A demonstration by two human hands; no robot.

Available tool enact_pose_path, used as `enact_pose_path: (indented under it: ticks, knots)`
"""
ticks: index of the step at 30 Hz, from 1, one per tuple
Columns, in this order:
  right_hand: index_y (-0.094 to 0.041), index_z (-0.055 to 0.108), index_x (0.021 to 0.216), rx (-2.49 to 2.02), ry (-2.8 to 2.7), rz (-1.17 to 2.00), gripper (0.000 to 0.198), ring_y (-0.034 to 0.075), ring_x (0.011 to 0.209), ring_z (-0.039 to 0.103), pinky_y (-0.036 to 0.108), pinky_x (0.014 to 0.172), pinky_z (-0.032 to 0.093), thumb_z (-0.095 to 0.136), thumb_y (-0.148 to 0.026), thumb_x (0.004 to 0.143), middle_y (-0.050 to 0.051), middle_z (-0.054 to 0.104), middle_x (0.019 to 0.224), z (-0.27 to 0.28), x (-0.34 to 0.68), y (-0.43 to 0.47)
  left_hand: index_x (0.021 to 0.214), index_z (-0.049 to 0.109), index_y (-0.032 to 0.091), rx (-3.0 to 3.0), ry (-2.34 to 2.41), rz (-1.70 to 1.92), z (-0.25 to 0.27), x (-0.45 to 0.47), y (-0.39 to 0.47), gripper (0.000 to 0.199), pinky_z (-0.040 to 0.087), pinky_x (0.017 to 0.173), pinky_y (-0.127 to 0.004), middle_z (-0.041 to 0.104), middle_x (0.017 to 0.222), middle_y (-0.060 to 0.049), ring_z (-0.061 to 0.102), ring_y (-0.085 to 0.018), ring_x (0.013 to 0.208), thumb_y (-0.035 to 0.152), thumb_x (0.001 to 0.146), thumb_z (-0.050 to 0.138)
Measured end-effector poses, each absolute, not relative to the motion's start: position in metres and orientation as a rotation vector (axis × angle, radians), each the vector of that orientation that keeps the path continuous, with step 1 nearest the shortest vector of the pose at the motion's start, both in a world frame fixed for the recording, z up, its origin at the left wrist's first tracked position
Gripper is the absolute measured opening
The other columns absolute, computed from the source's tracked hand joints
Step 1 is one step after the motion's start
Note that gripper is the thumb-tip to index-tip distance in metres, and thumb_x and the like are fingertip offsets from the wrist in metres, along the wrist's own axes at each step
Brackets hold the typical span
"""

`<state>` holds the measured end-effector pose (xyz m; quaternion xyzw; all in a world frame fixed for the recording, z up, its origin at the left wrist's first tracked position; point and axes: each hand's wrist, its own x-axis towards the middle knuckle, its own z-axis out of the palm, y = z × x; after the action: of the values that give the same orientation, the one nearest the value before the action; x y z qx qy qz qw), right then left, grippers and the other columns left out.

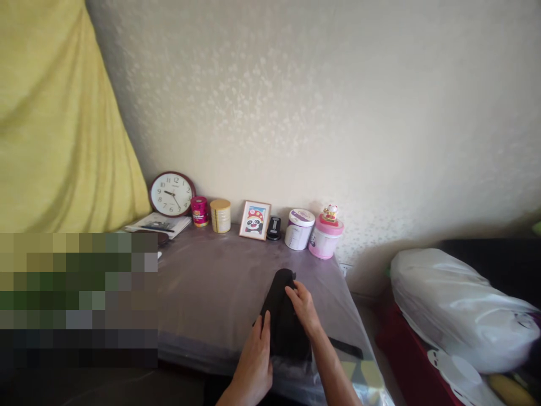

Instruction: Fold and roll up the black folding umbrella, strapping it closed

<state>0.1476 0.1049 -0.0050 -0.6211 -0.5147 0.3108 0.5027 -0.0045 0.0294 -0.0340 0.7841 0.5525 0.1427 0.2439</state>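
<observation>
A black soft bag (281, 316) lies on the table near its front right part, its long side running away from me. My left hand (256, 352) holds its left edge, fingers pointing forward along the side. My right hand (302, 304) grips its upper right edge, with the fingers bent over the black fabric. A black strap (346, 347) lies on the table to the right of my right forearm; whether it joins the bag is hidden behind the arm.
Along the wall stand a clock (172, 193), a pink can (200, 212), a yellow-lidded can (220, 216), a panda picture frame (255, 220), a small black object (274, 228), and two tubs (299, 230). A white plastic bag (456, 304) sits right of the table (211, 293). The lower left is pixelated.
</observation>
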Motion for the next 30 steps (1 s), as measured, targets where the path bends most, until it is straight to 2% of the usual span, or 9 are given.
enact_pose_path:
  ticks: [4,9,13,17,20,22,24,26,30]
  knots:
    - [-0.014,0.059,0.105,-1.563,-1.285,0.698,0.04,0.016,0.057,0.058,0.024,0.049,0.044,0.054,-0.04,0.075,0.002,0.063,0.065,-0.016,0.136,0.118,0.14,0.008,0.006,2.159,1.521,0.369,-0.034,-0.005,0.031,0.09,0.024,0.11,-0.033,0.017,0.148,-0.017,0.019,-0.021,0.136,-0.004,0.057,0.042]
    - [-0.016,0.056,0.106,-1.68,-1.389,0.643,0.032,0.018,0.064,0.062,0.025,0.055,0.045,0.052,-0.03,0.078,0.002,0.064,0.067,-0.021,0.125,0.127,0.138,0.018,0.005,2.198,1.522,0.377,-0.037,-0.008,0.034,0.087,0.022,0.111,-0.031,0.019,0.148,-0.015,0.018,-0.021,0.136,-0.001,0.056,0.044]
    - [-0.013,0.051,0.107,-1.737,-1.481,0.647,0.031,0.016,0.057,0.062,0.024,0.052,0.044,0.05,-0.027,0.079,0.001,0.063,0.063,-0.023,0.121,0.13,0.137,0.02,0.003,2.215,1.539,0.37,-0.04,-0.009,0.035,0.082,0.021,0.111,-0.029,0.02,0.148,-0.015,0.018,-0.019,0.136,-0.001,0.058,0.043]
    - [-0.015,0.045,0.11,-1.663,-1.498,0.837,0.03,0.01,0.041,0.056,0.02,0.043,0.041,0.043,-0.029,0.084,-0.003,0.063,0.059,-0.022,0.119,0.129,0.137,0.019,0.001,2.214,1.576,0.363,-0.044,-0.009,0.034,0.079,0.022,0.11,-0.032,0.026,0.145,-0.017,0.023,-0.021,0.135,0.001,0.061,0.043]
    - [-0.018,0.048,0.098,-1.607,-1.533,0.935,0.02,0.007,0.039,0.055,0.018,0.042,0.039,0.041,-0.03,0.084,-0.002,0.067,0.065,-0.016,0.118,0.125,0.139,0.006,0.0,2.165,1.568,0.439,-0.044,-0.011,0.032,0.083,0.027,0.108,-0.032,0.029,0.143,-0.018,0.03,-0.02,0.132,0.002,0.064,0.042]
    - [-0.019,0.051,0.085,-1.591,-1.582,0.926,0.015,0.006,0.041,0.056,0.017,0.046,0.04,0.041,-0.029,0.084,-0.001,0.069,0.068,-0.012,0.117,0.122,0.139,-0.009,0.005,2.139,1.525,0.56,-0.042,-0.013,0.03,0.089,0.03,0.106,-0.03,0.029,0.144,-0.016,0.033,-0.018,0.13,0.001,0.066,0.04]
    - [-0.019,0.052,0.078,-1.588,-1.618,0.912,0.016,0.006,0.043,0.057,0.017,0.049,0.041,0.041,-0.03,0.084,-0.001,0.07,0.069,-0.007,0.117,0.119,0.138,-0.018,0.012,2.146,1.489,0.633,-0.04,-0.014,0.027,0.092,0.031,0.104,-0.031,0.025,0.146,-0.013,0.032,-0.017,0.131,0.002,0.067,0.039]
    - [-0.02,0.052,0.075,-1.589,-1.639,0.899,0.017,0.007,0.044,0.057,0.018,0.051,0.041,0.041,-0.03,0.084,-0.002,0.07,0.07,-0.004,0.116,0.117,0.14,-0.013,0.017,2.171,1.505,0.576,-0.036,-0.015,0.024,0.09,0.033,0.103,-0.034,0.025,0.146,-0.012,0.032,-0.02,0.131,0.003,0.068,0.04]
    - [-0.02,0.052,0.072,-1.571,-1.683,0.871,0.019,0.007,0.043,0.056,0.018,0.052,0.04,0.041,-0.029,0.084,-0.003,0.07,0.069,-0.001,0.116,0.115,0.141,0.012,0.019,2.217,1.551,0.382,-0.033,-0.021,0.021,0.073,0.038,0.099,-0.038,0.038,0.138,-0.014,0.043,-0.024,0.122,0.011,0.074,0.041]
